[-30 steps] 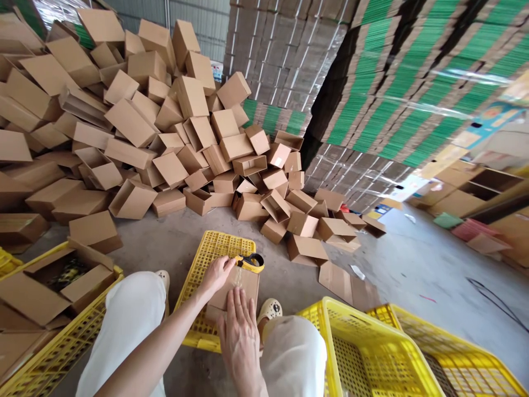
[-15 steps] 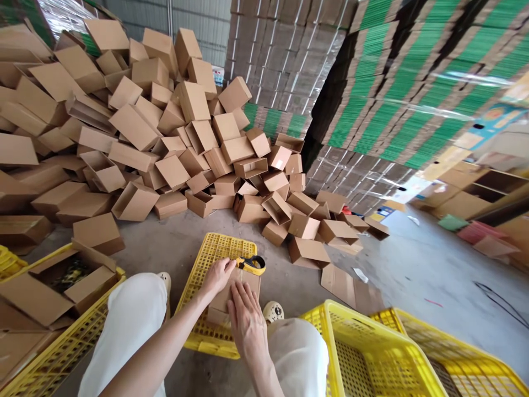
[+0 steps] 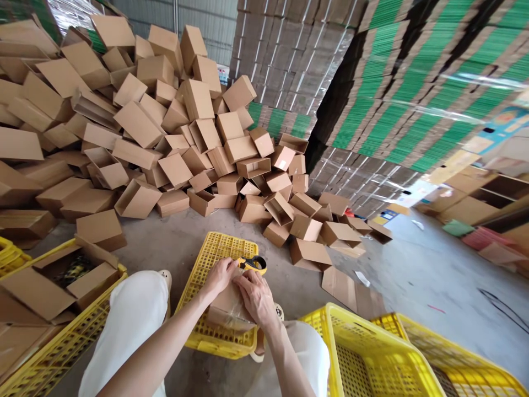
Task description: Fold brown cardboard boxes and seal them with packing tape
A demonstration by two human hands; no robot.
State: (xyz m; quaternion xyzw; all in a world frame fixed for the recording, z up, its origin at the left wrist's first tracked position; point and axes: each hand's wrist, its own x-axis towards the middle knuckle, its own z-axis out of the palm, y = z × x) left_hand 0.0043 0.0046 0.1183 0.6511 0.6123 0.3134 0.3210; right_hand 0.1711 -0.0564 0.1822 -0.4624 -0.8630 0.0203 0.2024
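A small closed cardboard box (image 3: 225,303), with shiny clear tape across its top and near side, rests on an upturned yellow plastic crate (image 3: 210,251) between my knees. At the box's far edge, my left hand (image 3: 222,275) is closed on the near end of a yellow-and-black tape dispenser (image 3: 253,264), whose round black part points right. My right hand (image 3: 254,292) lies over the right side of the box top, its fingers curled together close to the dispenser. What those fingers pinch, if anything, is hidden.
A big heap of cardboard boxes (image 3: 140,124) lies ahead. On my left, an open carton (image 3: 49,292) sits in a yellow crate (image 3: 99,306). Yellow crates (image 3: 372,353) stand on my right. Strapped cardboard stacks (image 3: 289,60) rise behind; flattened cardboard (image 3: 351,289) lies on the floor.
My right hand, flat on the box top before, has moved up toward the dispenser and curled its fingers. My left hand stays at the dispenser. The view has shifted slightly.
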